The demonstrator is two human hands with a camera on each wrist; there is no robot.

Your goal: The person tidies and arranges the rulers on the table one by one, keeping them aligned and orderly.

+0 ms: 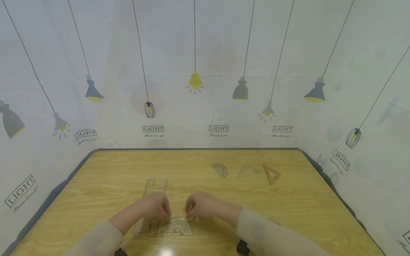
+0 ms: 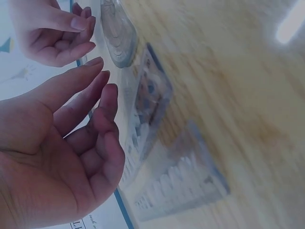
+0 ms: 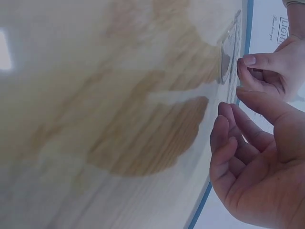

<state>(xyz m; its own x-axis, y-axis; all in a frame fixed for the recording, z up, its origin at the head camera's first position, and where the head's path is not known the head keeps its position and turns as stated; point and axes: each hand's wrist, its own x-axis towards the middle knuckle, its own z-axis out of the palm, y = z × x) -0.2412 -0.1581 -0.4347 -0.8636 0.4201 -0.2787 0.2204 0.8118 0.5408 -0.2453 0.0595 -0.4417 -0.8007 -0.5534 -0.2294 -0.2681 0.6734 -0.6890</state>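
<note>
A clear semicircular protractor (image 1: 178, 228) lies flat on the table, its curved edge away from me. Just beyond its left end hovers my left hand (image 1: 158, 205), fingers loosely bent; the left wrist view has nothing between thumb and fingers. On the other side, my right hand (image 1: 200, 205) hangs near the curve's right end, and in the right wrist view its bent fingers (image 3: 224, 138) hold nothing. Two clear rulers (image 2: 152, 95) lie side by side left of the protractor, partly hidden under my left hand and forearm in the head view.
Farther back on the right of the wooden table (image 1: 192, 163) lie a second protractor (image 1: 224, 170), a clear set square (image 1: 245, 168) and a brownish-looking set square (image 1: 267, 172). Cloth printed with lamps (image 1: 195, 117) surrounds the table's back and sides.
</note>
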